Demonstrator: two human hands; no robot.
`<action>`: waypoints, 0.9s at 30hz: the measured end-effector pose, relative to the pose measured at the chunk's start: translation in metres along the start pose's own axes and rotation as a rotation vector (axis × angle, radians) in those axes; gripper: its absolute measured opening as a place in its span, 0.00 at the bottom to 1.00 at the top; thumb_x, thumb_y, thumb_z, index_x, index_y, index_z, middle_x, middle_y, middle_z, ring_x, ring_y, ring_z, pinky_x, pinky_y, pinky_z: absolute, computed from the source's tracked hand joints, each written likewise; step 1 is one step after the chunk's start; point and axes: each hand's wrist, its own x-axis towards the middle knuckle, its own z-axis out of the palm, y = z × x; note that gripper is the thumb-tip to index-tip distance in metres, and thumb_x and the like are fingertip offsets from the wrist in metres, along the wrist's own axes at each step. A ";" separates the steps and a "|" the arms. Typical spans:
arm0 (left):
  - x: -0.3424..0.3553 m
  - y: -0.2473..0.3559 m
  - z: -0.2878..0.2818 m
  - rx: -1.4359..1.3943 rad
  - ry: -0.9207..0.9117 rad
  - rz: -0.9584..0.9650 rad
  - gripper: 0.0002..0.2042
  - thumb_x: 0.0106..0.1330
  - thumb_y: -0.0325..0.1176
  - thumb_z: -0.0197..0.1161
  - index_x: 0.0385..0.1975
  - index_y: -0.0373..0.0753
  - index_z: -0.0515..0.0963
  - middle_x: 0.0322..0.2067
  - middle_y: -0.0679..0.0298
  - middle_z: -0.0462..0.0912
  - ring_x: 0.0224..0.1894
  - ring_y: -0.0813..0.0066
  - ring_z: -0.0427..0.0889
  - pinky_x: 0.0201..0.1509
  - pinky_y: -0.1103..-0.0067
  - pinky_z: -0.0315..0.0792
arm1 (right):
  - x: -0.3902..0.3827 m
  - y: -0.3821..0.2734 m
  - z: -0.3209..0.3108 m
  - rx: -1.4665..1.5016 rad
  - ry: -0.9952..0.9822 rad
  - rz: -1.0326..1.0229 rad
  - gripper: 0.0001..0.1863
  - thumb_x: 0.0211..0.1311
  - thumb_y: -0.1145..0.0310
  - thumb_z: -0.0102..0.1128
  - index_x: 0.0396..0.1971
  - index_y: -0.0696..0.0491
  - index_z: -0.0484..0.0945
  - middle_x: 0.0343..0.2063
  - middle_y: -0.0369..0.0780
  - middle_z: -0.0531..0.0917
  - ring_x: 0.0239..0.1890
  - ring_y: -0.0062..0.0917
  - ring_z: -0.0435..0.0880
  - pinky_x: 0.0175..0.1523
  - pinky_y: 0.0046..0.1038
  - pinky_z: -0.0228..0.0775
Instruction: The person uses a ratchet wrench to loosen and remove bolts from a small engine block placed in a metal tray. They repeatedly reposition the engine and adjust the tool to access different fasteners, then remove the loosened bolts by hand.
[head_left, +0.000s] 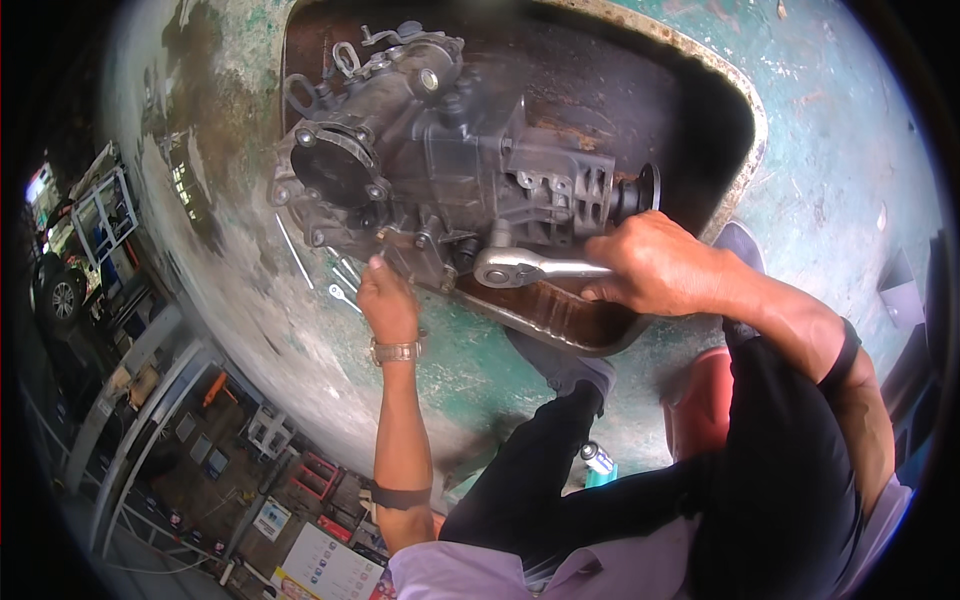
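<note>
A grey metal gearbox (460, 165) lies in a rust-brown metal tray (570, 325), with its round dark opening at the left end. My right hand (655, 265) is wrapped round the handle of a ratchet wrench (507, 268). The ratchet's head is at the near side of the gearbox, and its socket end points up against the housing. My left hand (388, 300), a watch on its wrist, is at the gearbox's near left edge. Its fingers are closed with the thumb uppermost; what they grip, if anything, is hidden.
Several wrenches (343, 296) and a thin metal rod (293, 250) lie on the worn green floor left of my left hand. A red stool (700, 400) and a small can (597, 457) are near my legs. Cluttered tools and a red crate (316, 475) fill the lower left.
</note>
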 end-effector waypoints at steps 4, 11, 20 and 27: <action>-0.004 0.009 0.006 -0.057 0.082 0.062 0.17 0.74 0.42 0.50 0.27 0.35 0.68 0.16 0.64 0.70 0.13 0.79 0.68 0.16 0.80 0.66 | 0.000 0.000 0.000 0.011 0.011 -0.002 0.15 0.55 0.61 0.67 0.33 0.59 0.80 0.24 0.51 0.82 0.31 0.48 0.82 0.38 0.44 0.73; 0.002 0.002 0.009 0.141 0.161 0.359 0.12 0.73 0.37 0.54 0.33 0.33 0.73 0.16 0.69 0.71 0.18 0.84 0.69 0.21 0.84 0.64 | 0.000 0.000 0.001 -0.002 0.009 -0.002 0.14 0.55 0.62 0.66 0.31 0.59 0.80 0.23 0.51 0.82 0.30 0.48 0.82 0.37 0.44 0.73; 0.000 0.003 0.005 -0.019 0.119 0.234 0.13 0.73 0.39 0.55 0.34 0.35 0.73 0.19 0.68 0.75 0.18 0.85 0.70 0.20 0.84 0.64 | 0.001 0.000 0.001 -0.010 0.025 -0.014 0.14 0.54 0.62 0.67 0.30 0.59 0.80 0.23 0.50 0.82 0.30 0.48 0.82 0.36 0.44 0.73; 0.000 0.008 -0.004 0.071 0.102 0.208 0.10 0.73 0.35 0.53 0.36 0.34 0.73 0.22 0.66 0.75 0.17 0.83 0.70 0.19 0.82 0.67 | 0.000 0.003 0.003 0.000 0.048 -0.031 0.13 0.53 0.62 0.67 0.29 0.58 0.80 0.22 0.50 0.81 0.29 0.47 0.82 0.35 0.44 0.73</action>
